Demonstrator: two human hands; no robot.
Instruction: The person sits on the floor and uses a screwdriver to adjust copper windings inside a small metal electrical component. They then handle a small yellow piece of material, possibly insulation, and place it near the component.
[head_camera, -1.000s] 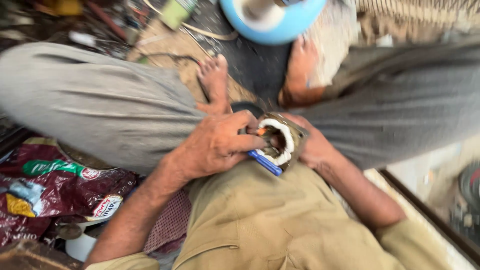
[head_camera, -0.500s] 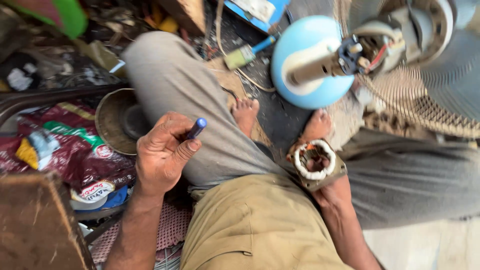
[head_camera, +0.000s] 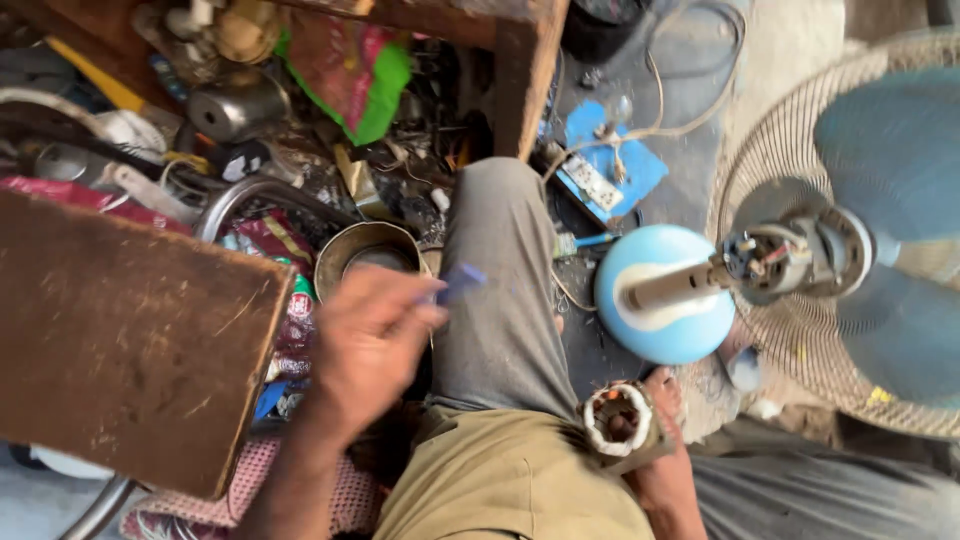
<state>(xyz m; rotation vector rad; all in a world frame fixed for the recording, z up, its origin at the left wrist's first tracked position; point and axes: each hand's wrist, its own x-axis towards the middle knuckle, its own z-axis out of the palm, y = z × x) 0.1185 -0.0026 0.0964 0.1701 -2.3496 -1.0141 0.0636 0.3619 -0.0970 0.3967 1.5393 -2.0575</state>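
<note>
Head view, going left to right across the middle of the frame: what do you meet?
Brown wooden board → left hand holding a blue-handled tool → grey trouser leg → motor stator held in the right hand → light blue fan housing → fan grille.

A crumpled red-and-green foil packet lies at upper centre-left of the frame, while a red, green and white printed wrapper sits at centre-left beside the brown board's edge.
</note>
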